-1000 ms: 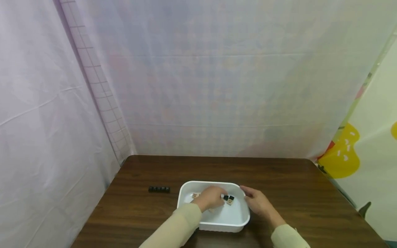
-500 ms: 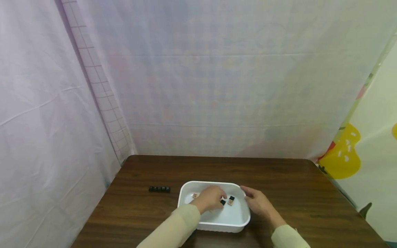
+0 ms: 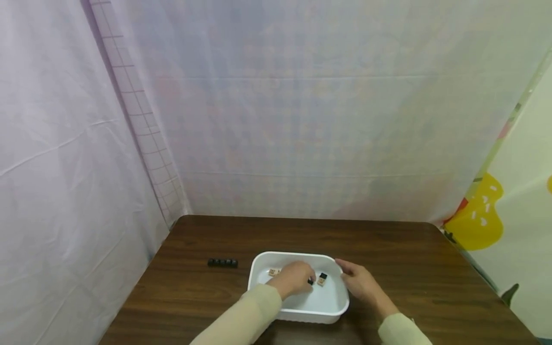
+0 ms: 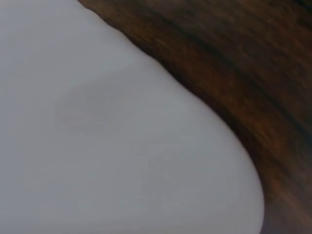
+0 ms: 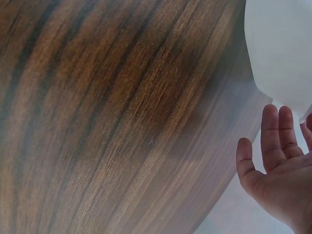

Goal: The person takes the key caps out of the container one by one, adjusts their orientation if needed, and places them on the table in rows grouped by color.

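In the head view my left hand (image 3: 296, 277) reaches down into a white plastic tray (image 3: 308, 316). Its thumb and fingertips pinch a small black block (image 3: 310, 281), mostly hidden by the fingers. Just to the right lie a beige block with dark marks (image 3: 321, 281) and another black block (image 3: 323, 276). More beige blocks (image 3: 273, 272) lie on the tray's left side, partly behind the hand. My right hand (image 3: 360, 282) grips the tray's right rim; the right wrist view shows several fingers spread below the tray's outer wall (image 5: 282, 53). Only tray and table appear in the left wrist view.
A short row of joined black blocks (image 3: 222, 263) lies left of the tray on the dark wooden table (image 3: 388, 239). Pale curtains (image 3: 302, 120) hang behind the table and at both sides.
The black block beside my left fingertips has shifted a little toward the hand and is now more covered by the fingers. My right hand stays at the tray's rim.
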A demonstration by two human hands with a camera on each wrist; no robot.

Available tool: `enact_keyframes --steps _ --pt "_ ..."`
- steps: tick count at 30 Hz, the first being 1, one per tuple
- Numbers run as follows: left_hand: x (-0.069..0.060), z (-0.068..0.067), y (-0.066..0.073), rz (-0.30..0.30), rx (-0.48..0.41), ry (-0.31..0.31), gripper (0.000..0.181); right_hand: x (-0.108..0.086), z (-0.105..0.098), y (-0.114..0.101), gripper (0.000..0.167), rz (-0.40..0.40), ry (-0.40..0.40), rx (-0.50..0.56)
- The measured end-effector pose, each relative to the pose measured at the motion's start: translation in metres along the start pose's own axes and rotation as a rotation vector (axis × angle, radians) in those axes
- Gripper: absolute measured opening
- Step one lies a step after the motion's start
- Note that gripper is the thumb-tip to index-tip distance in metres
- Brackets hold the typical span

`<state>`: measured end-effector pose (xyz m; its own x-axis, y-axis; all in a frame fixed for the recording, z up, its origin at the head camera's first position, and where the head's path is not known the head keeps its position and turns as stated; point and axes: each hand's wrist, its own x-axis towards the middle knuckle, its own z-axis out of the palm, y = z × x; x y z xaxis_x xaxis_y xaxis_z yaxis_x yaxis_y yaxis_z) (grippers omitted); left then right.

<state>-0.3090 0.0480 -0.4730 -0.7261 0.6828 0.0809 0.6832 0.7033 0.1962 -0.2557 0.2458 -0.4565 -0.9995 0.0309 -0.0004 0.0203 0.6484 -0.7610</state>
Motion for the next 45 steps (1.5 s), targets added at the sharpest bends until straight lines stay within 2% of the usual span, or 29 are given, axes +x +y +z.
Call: enact_keyframes --steps 9,15,21,24,32,39,45 --pt "-0.005 -0.011 -0.006 0.003 -0.024 0.014 0.016 0.000 0.000 -0.001 0.044 0.010 -0.006 0.001" --pt "-0.006 -0.019 -0.014 -0.005 -0.102 0.052 0.014 0.001 0.000 0.000 0.044 0.018 -0.006 -0.008" --pt "-0.008 -0.026 -0.021 -0.103 -0.253 0.045 0.021 0.002 0.000 0.000 0.045 0.042 -0.014 0.001" --pt "-0.010 -0.030 -0.025 -0.132 -0.269 0.049 0.023 0.003 0.000 0.000 0.045 0.057 -0.022 -0.003" --pt "-0.016 -0.046 -0.033 -0.100 -0.257 0.101 0.020 0.004 0.000 0.001 0.046 0.078 -0.038 0.005" --pt "-0.022 -0.055 -0.043 -0.135 -0.379 0.126 0.021 0.003 0.000 0.000 0.045 0.081 -0.036 0.008" --pt "-0.032 -0.062 -0.059 -0.152 -0.437 0.185 0.020 0.002 0.000 -0.001 0.045 0.086 -0.029 -0.005"
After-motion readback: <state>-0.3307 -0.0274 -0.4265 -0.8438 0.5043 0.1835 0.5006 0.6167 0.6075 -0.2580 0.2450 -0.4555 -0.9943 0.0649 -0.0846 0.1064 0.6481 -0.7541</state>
